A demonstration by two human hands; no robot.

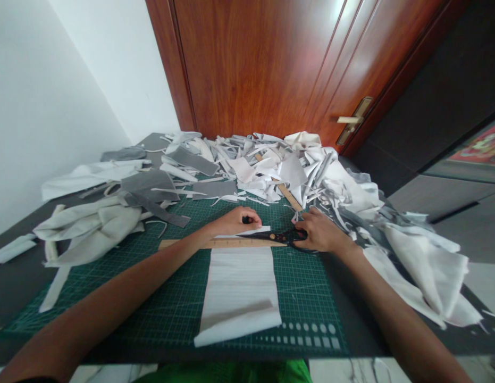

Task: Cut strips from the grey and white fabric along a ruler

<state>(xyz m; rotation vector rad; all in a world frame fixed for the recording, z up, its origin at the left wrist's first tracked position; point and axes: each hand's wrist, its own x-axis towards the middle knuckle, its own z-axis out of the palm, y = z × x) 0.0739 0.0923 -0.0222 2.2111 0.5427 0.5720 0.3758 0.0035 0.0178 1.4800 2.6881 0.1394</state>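
Note:
My right hand [317, 230] is wrapped round the handles of black scissors [277, 236]. Their blades point left and lie along a narrow white fabric strip [263, 230]. With fingers curled, my left hand [239, 221] pinches this strip just beyond the blades. Below the scissors a wooden ruler [231, 243] lies crosswise, partly hidden under my left forearm. A white fabric piece with faint lines [241, 282] extends from the ruler toward me, its near edge folded up. All of this rests on a green cutting mat [307, 287].
A heap of white and grey fabric scraps [255, 170] covers the back of the dark table [362, 330]. Another wooden ruler [289, 197] sticks out of it. Crumpled pale cloth [99, 223] lies at left, more white cloth [426, 266] at right. A wooden door [251, 64] stands behind.

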